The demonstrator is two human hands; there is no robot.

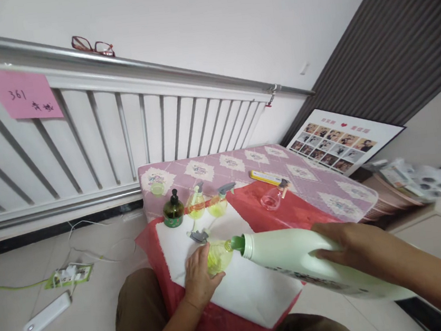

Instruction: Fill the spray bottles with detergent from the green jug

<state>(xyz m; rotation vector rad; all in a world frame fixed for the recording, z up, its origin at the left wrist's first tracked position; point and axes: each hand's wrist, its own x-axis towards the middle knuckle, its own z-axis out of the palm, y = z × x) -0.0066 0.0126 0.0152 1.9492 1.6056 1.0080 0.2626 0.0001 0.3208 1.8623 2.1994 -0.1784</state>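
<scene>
My right hand grips a large pale-green jug tipped on its side, its green neck touching the mouth of a small clear bottle with yellow-green liquid. My left hand wraps round that small bottle on a white cloth. A loose grey trigger-spray head lies just above my left hand. Behind stand a dark green pump bottle and two yellow-green spray bottles.
A red cloth covers a low table with a pink patterned cover. On it lie a clear flask, a yellow box and a small cup. A photo board leans right. White radiator, power strip on floor.
</scene>
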